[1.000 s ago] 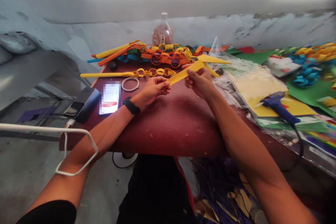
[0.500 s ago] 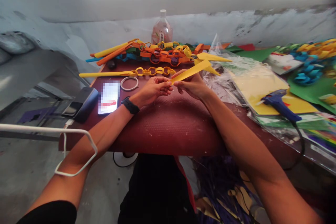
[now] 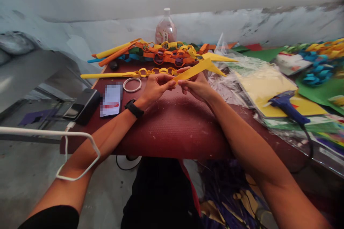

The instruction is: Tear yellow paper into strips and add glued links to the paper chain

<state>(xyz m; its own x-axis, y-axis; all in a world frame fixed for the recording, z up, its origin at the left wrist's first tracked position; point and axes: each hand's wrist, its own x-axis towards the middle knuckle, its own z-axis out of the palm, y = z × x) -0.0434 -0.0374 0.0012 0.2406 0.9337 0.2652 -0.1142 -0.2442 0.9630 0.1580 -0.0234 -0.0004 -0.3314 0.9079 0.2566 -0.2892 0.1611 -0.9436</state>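
Note:
A folded yellow paper strip (image 3: 195, 71) is pinched between my two hands above the table. My left hand (image 3: 158, 86) grips its near end with thumb and fingers. From the other side, my right hand (image 3: 197, 86) holds it close to the same end, thumb in front and fingers partly hidden behind the paper. The strip's far end bends down to the right into a point. Just behind my hands lies a yellow paper chain (image 3: 153, 72) with a long rolled yellow stick (image 3: 103, 76) at its left end.
Orange and yellow paper chains (image 3: 169, 55) lie at the back before a plastic bottle (image 3: 166, 30). On the left are a phone (image 3: 111, 99), a white ring (image 3: 132, 85) and a black box (image 3: 86, 105). A blue glue gun (image 3: 288, 105) rests on paper sheets (image 3: 264, 86) at right.
The yellow strip has shifted slightly left and lower at its far end. My left fingers have curled in more, and both hands still hold the strip.

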